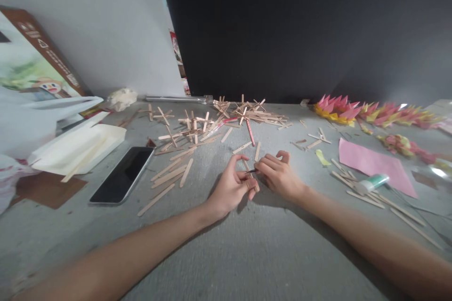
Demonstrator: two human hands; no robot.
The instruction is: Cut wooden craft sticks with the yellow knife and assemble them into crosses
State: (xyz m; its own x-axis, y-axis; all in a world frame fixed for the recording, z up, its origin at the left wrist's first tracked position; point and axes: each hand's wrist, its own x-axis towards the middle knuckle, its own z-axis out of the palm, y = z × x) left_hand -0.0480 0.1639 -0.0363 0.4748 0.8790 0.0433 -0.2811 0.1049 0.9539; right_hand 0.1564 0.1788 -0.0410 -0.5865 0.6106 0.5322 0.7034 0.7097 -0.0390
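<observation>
My left hand [233, 183] grips a wooden craft stick [257, 188] between thumb and fingers, just above the grey tabletop. My right hand [278, 176] is closed on a thin dark tool [251, 170], whose end reaches across to the stick; its exact kind is too small to tell. Another loose craft stick [257, 151] lies right behind my hands. Farther back, a pile of craft sticks [268, 116], some crossed into star shapes, spreads over the table. A red-and-white stick [250, 132] points from the pile toward me.
To the left lie a black-screened phone [123, 174], loose sticks [169, 176] and a cream paper tray [95, 150]. Pink paper [376, 164], a green-and-white tube [372, 183] and several sticks lie right. Pink-and-yellow folded paper flowers [337, 110] stand by the dark panel [300, 28].
</observation>
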